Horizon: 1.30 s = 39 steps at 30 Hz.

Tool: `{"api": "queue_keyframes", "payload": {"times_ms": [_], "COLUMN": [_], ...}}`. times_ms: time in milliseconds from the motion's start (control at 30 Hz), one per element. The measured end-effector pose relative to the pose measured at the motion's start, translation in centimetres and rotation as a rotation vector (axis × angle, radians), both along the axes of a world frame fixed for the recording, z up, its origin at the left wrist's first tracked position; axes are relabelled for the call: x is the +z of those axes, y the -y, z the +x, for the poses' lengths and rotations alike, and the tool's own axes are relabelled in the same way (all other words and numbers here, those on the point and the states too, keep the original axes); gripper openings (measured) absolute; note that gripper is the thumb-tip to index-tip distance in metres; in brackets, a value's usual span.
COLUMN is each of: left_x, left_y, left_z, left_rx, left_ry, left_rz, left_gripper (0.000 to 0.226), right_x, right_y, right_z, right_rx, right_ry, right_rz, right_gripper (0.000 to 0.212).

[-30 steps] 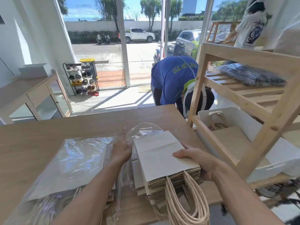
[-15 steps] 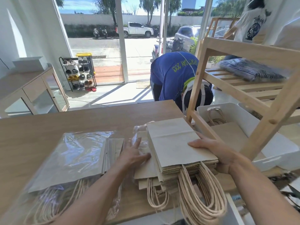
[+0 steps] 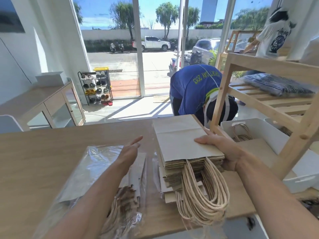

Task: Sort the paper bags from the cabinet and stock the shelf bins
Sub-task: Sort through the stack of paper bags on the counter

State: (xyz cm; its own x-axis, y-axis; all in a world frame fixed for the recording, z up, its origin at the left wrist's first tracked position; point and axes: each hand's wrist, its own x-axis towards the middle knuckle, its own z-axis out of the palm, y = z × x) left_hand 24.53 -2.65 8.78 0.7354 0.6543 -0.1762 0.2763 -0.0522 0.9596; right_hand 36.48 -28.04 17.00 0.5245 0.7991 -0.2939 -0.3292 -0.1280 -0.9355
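The right hand (image 3: 222,149) gripped a thick stack of kraft paper bags (image 3: 181,140) by its right edge, thumb flat on the top bag and fingers curled underneath; the stack sat at the near right part of the wooden table (image 3: 43,161), with a few more bags showing beneath it; its twisted paper handles (image 3: 202,192) looped down toward the table's front edge. The left hand (image 3: 129,150) was held out flat, fingers straight and loosely together, gripping nothing; it hovered just left of the stack, over the far corner of a plastic-wrapped pack of bags (image 3: 96,168) that lay on the table; I could not tell whether it touched the wrapper.

Just right of the stack stood a wooden shelf unit (image 3: 293,152); a white bin (image 3: 269,133) sat on its low shelf, with a brown bag (image 3: 255,145) lying inside, rope handles toward the bin's far wall; a folded striped cloth (image 3: 276,85) rested on the slatted shelf above.

Beyond the table a person in a blue shirt (image 3: 189,88) bent low near the glass doors; a shoe rack (image 3: 96,87) stood by the glass, and a pale wood cabinet (image 3: 51,104) ran along the left wall.
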Motion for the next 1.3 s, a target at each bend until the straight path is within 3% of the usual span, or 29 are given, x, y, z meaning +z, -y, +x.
{"api": "queue_keyframes", "payload": {"times_ms": [100, 200, 333, 433, 700, 900, 1000, 1100, 1233, 1300], "left_x": [1.2, 2.0, 1.9, 1.3, 0.1, -0.2, -0.3, -0.4, 0.4, 1.1], "left_y": [-1.5, -3.4, -4.9, -5.4, -6.2, -7.5, -8.0, -8.3, -8.6, -8.6], "left_z": [-1.9, -4.2, -6.8, -8.2, -9.3, -10.0, -10.1, -10.5, -11.2, -11.5], "left_rx": [0.088, 0.122, 0.109, 0.041, -0.002, 0.063, 0.089, 0.095, 0.114, 0.104], "left_ry": [0.054, 0.123, 0.176, 0.19, 0.08, 0.051, 0.005, 0.011, 0.079, 0.103], "left_rz": [-0.14, -0.289, -0.443, -0.501, -0.369, -0.2, 0.038, 0.102, 0.055, 0.018], "left_gripper": [0.034, 0.04, 0.051, 0.054, 0.027, 0.059, 0.028, 0.014, 0.01, 0.019], "right_x": [1.3, 1.4, 0.6, -0.7, -2.6, -1.9, -0.7, 0.6, 1.7, 1.4], "right_y": [-2.6, -5.7, -9.8, -12.4, -17.1, -19.7, -20.8, -21.3, -21.5, -21.6], "right_z": [-0.9, -1.9, -3.7, -5.0, -6.8, -8.4, -9.7, -11.2, -13.2, -13.8], "right_rx": [0.014, 0.057, 0.064, 0.073, 0.117, 0.068, 0.079, 0.106, 0.118, 0.091], "right_ry": [0.025, 0.033, 0.025, 0.038, 0.073, 0.333, 0.497, 0.62, 0.633, 0.594], "right_rz": [-0.009, -0.043, -0.088, -0.127, -0.266, -0.373, -0.451, -0.517, -0.522, -0.493], "right_gripper": [0.047, 0.056, 0.038, 0.04, 0.054, 0.07, 0.083, 0.098, 0.068, 0.052]}}
